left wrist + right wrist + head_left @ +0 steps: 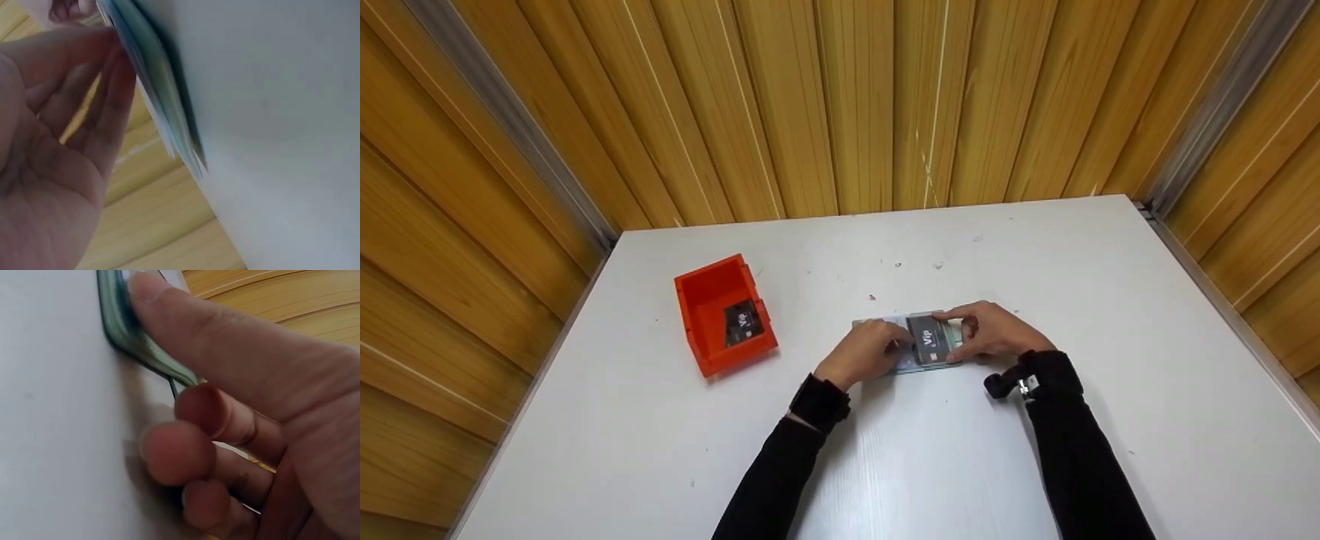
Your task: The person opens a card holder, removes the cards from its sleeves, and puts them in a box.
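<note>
A dark card [928, 339] printed "Vip" lies on the right half of an opened, pale blue-green card holder [898, 364] on the table. My right hand [996, 330] holds the card across its width, index finger at the far edge and thumb at the near one. In the right wrist view, that thumb [169, 309] lies over the green rim of the holder [115, 332]. My left hand [868, 350] reaches over the holder's left half and pinches at its layers [160, 84], close to the card's left edge. Exactly which layer it grips is hidden.
To the left stands a red plastic bin [697, 322], holding another dark "Vip" card [742, 321]. The white table [930, 465] carries a few small specks or marks. Wood-patterned panels [855, 105] rise behind the table and on both sides.
</note>
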Available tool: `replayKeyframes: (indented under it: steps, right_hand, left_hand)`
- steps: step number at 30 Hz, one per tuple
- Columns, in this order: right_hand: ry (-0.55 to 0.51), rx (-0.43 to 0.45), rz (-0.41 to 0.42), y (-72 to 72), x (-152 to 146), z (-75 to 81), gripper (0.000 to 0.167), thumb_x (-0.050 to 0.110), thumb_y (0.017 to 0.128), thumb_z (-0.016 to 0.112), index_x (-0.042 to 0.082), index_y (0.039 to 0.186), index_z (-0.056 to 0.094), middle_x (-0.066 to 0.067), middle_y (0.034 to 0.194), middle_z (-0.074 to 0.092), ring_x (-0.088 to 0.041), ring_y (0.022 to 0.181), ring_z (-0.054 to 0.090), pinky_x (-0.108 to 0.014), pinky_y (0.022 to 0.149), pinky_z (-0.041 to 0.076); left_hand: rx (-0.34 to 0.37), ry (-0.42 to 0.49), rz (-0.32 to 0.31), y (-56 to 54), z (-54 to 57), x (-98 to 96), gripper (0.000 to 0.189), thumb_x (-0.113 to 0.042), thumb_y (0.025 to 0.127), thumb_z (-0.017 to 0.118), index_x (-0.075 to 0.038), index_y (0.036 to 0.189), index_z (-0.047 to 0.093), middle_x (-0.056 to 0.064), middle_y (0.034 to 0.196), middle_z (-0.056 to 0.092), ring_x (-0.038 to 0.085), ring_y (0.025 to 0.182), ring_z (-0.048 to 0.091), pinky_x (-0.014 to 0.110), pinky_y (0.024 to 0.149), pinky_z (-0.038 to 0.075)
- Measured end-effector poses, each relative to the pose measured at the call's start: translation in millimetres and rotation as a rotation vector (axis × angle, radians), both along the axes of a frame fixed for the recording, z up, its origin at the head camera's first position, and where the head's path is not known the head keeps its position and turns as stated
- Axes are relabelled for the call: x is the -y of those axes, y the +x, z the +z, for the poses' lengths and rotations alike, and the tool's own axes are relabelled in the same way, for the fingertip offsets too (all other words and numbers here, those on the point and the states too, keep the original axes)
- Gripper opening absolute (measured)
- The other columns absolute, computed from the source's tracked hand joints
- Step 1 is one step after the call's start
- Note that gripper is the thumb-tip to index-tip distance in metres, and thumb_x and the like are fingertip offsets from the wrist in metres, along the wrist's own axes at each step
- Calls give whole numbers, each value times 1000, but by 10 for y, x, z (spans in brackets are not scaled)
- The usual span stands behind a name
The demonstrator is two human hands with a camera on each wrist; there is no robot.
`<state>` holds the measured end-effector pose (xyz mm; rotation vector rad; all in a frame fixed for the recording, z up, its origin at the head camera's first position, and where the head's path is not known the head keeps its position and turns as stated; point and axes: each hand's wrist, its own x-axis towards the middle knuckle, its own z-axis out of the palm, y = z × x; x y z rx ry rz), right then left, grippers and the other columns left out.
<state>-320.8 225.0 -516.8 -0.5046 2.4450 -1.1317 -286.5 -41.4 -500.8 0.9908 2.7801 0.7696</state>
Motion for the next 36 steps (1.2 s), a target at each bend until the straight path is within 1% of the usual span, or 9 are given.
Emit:
replayKeyframes:
  steps: [3,7,10,12,15,19,26,29,36]
  right_hand:
    - [-15,20,-1,-5,2,-13,80,15,74,94,13,147,60,2,66,60,-11,56,55,-22,53,47]
    - [-25,23,2,-15,11,-33,80,13,74,93,14,147,60,1,64,61,-11,54,55,-22,52,46]
    - [-28,22,9,-20,14,-35,79,14,75,93,14,147,59,1,64,61,-12,53,55,-22,52,45]
    - [-33,25,11,-16,17,-34,79,14,75,93,14,147,59,1,64,61,-12,53,56,-22,52,45]
    - [-44,25,13,-11,17,-35,79,13,75,93,12,146,60,1,63,61,-12,52,56,-22,51,45]
    - [-43,22,7,-13,9,-43,78,12,75,93,12,146,60,1,62,60,-12,52,56,-23,51,47]
    - [-38,37,-3,-15,-7,-62,80,12,74,93,12,146,60,1,64,61,-13,53,57,-24,52,49]
    - [-51,43,-8,-14,-10,-60,80,12,74,93,12,147,59,1,64,61,-13,53,57,-25,52,49]
    - [-77,53,-9,-24,-26,-48,80,10,74,93,9,146,59,0,66,62,-12,54,57,-24,53,50]
  left_hand:
    - [120,110,72,31,-17,-86,34,0,93,68,-2,127,72,10,121,75,16,103,71,25,92,57]
    - [363,351,249,73,-25,-166,43,-11,98,67,2,139,61,16,134,68,24,117,69,32,98,57]
    - [522,539,392,81,-16,-195,47,-15,99,66,5,141,57,18,134,66,24,118,67,33,98,56]
    - [614,657,452,74,-21,-193,48,-15,99,65,8,140,56,19,129,66,23,114,67,31,96,56]
    - [753,808,468,51,-33,-163,41,-10,98,61,15,131,59,23,124,67,25,110,69,31,98,57]
    - [886,872,448,12,-53,-111,33,-9,98,58,15,120,64,24,118,71,23,102,72,31,97,59]
    - [996,902,441,-17,-110,-78,31,-10,97,60,11,119,66,17,97,78,17,80,75,29,81,63]
    - [996,936,455,-19,-131,-95,30,-9,98,59,11,119,66,13,91,78,15,77,75,27,77,63]
    - [973,960,467,-34,-163,-141,33,-10,102,55,7,130,63,13,101,76,15,75,74,26,75,63]
